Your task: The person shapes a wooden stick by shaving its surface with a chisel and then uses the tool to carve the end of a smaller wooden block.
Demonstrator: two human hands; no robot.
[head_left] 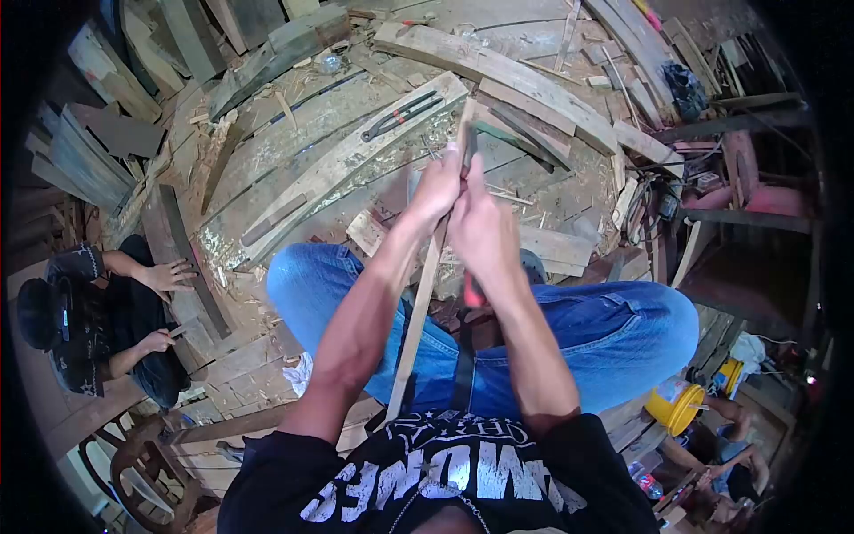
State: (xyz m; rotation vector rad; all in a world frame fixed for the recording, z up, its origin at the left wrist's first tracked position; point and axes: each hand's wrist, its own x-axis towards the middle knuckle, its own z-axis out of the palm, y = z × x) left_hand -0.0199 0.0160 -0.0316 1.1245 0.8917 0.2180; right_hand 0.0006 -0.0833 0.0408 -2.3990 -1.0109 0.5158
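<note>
Over the lap, between knees in blue jeans (614,329), both hands are meeting around a long, thin wooden strip (411,329). The strip is running up from near the black shirt, through the hands, towards the plank-covered floor (294,125). The left hand (436,189) is wrapping its fingers around the strip near its upper end. The right hand (482,230), touching the left, is curling its fingers tightly around a red-handled tool (471,290). The red end is sticking out below the fist, and the working end is hidden. Beyond, dark pliers (400,116) are lying on a curved plank. At far left, another person (98,320) is sitting, resting a hand on a board (178,231).
</note>
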